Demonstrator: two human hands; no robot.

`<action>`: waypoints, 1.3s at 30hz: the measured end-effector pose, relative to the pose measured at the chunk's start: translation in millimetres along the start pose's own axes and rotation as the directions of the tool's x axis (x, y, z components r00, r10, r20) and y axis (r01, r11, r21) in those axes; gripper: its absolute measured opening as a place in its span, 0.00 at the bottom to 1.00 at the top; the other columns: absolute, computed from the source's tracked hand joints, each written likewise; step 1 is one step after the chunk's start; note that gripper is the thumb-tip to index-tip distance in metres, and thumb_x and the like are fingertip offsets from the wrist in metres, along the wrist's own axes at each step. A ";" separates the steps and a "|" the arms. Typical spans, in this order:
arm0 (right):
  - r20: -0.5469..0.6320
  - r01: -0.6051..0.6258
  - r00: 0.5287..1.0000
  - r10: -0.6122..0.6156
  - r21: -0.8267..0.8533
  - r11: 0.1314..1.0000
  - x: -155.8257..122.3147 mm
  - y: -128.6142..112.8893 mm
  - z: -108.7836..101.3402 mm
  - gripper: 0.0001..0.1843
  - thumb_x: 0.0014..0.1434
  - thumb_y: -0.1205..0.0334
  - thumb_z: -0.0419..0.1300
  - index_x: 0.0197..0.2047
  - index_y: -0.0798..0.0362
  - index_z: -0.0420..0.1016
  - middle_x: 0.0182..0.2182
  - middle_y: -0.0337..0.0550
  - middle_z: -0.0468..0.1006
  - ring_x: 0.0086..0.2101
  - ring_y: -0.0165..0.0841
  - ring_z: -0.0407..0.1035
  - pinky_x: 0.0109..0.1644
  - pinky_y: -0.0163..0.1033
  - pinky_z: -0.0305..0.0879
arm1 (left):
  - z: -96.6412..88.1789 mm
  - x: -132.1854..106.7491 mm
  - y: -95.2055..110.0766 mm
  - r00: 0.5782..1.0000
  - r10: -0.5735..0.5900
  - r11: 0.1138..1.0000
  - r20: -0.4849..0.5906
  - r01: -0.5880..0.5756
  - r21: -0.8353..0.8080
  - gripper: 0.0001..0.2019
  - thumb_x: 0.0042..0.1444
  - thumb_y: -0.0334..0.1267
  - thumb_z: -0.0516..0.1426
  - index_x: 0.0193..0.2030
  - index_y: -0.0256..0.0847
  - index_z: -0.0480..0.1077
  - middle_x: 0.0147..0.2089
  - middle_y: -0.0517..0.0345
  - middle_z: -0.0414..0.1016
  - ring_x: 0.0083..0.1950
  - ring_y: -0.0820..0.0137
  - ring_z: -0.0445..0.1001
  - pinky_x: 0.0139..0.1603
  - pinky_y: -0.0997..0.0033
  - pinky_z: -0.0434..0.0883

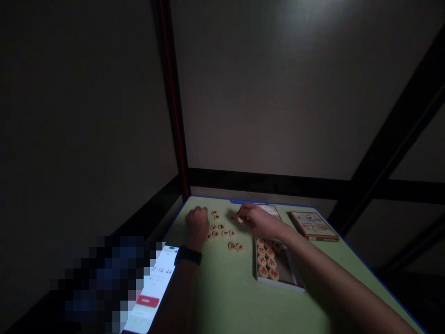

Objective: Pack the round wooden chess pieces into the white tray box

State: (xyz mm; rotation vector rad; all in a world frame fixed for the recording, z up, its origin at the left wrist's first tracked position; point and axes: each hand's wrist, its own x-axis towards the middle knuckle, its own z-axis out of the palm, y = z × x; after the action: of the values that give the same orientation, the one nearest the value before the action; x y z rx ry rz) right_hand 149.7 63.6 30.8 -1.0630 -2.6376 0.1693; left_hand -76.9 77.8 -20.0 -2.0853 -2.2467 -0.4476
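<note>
My right hand (259, 220) pinches a round xiangqi piece (239, 218) above the green table, just beyond an open box (280, 284). Inside that box, red-marked xiangqi pieces (267, 260) lie in two columns along its left side; my forearm hides part of its far right. My left hand (198, 224) rests curled at the table's left, with a dark band on the wrist. Whether its fingers hold anything is hidden. Between the hands lie several loose dark-marked pieces (221, 228), and nearer to me a pair of pieces (235, 247) sit side by side.
A printed box (313, 225) lies at the table's right. Behind my right hand a light printed sheet or lid (271, 211) shows in part. A lit phone (150, 290) is at the lower left. Walls stand close behind the green table (225, 297).
</note>
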 end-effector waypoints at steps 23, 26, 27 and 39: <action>-0.103 -0.564 0.826 0.555 -0.156 0.811 -127.4 -13.6 9.7 0.08 0.57 0.65 0.58 0.35 0.53 0.80 0.37 0.47 0.78 0.34 0.35 0.74 0.34 0.34 0.59 | 3.8 -71.3 112.0 0.831 0.555 0.485 -0.010 -0.333 -0.809 0.14 0.53 0.28 0.58 0.46 0.39 0.78 0.41 0.54 0.81 0.37 0.69 0.76 0.43 0.70 0.74; -0.103 -0.619 0.781 0.616 -0.252 0.744 -123.0 -13.9 14.0 0.10 0.58 0.66 0.57 0.37 0.53 0.80 0.37 0.50 0.80 0.35 0.37 0.76 0.33 0.35 0.59 | 2.1 -73.0 112.8 0.838 0.546 0.494 -0.006 -0.328 -0.805 0.14 0.53 0.27 0.58 0.46 0.39 0.77 0.40 0.55 0.80 0.36 0.70 0.75 0.42 0.71 0.74; -0.098 -0.629 0.772 0.628 -0.266 0.731 -121.5 -13.2 15.0 0.10 0.58 0.67 0.56 0.38 0.53 0.80 0.38 0.51 0.81 0.36 0.39 0.76 0.33 0.36 0.60 | 1.7 -73.5 113.2 0.841 0.541 0.497 0.001 -0.319 -0.807 0.14 0.53 0.27 0.58 0.46 0.39 0.77 0.39 0.55 0.80 0.35 0.71 0.75 0.41 0.71 0.74; -0.125 -0.672 0.741 0.660 -0.142 0.727 -116.9 -6.2 12.2 0.17 0.56 0.72 0.57 0.49 0.53 0.74 0.38 0.51 0.82 0.38 0.42 0.76 0.37 0.38 0.62 | 14.2 -71.1 111.1 0.841 0.536 0.352 0.076 -0.140 -0.925 0.15 0.50 0.24 0.60 0.45 0.38 0.74 0.40 0.56 0.78 0.39 0.71 0.76 0.43 0.71 0.74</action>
State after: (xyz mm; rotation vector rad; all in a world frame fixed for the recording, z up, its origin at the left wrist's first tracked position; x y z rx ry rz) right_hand 221.9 -22.0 -5.6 -2.0143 -2.1103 0.0382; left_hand 41.1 18.1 -29.7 -3.3085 -1.6591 -1.6692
